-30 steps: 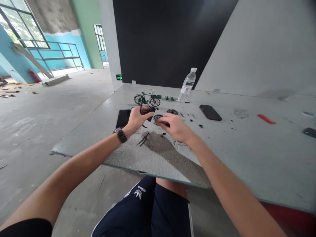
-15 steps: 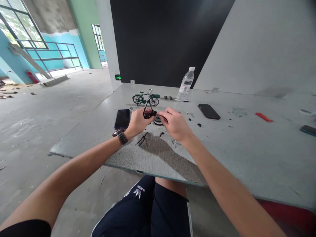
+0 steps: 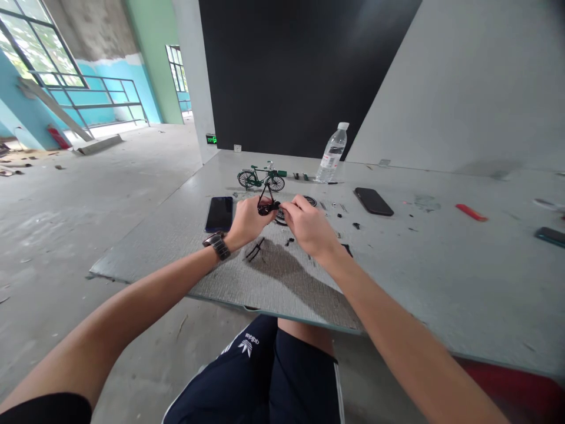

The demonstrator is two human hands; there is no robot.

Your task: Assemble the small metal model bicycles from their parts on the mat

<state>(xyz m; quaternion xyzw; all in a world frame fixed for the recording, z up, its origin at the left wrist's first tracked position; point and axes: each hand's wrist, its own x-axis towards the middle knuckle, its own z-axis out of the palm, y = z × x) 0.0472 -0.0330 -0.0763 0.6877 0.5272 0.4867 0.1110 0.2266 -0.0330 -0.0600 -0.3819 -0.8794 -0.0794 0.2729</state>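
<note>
My left hand (image 3: 251,220) is closed around a black model bicycle frame (image 3: 266,199), held tilted above the table. The fingers of my right hand (image 3: 307,222) are pinched together at the frame's right end; what sits between them is hidden. Under and behind my right hand lie small black wheels (image 3: 311,201), partly covered. A black fork-shaped part (image 3: 255,250) rests on the table below my left hand, and a small black crank-like piece (image 3: 289,241) lies between my wrists. Behind the hands stands a finished green model bicycle (image 3: 261,176).
A phone (image 3: 219,214) lies left of my left hand. To the right are a dark phone (image 3: 374,201), a red cutter-like tool (image 3: 472,212) and several tiny parts. A water bottle (image 3: 332,154) stands at the back of the grey table (image 3: 424,265).
My right hand and forearm have shifted slightly, uncovering more of a wheel behind it and a dark piece beside the wrist. My left hand keeps its grip on the frame.
</note>
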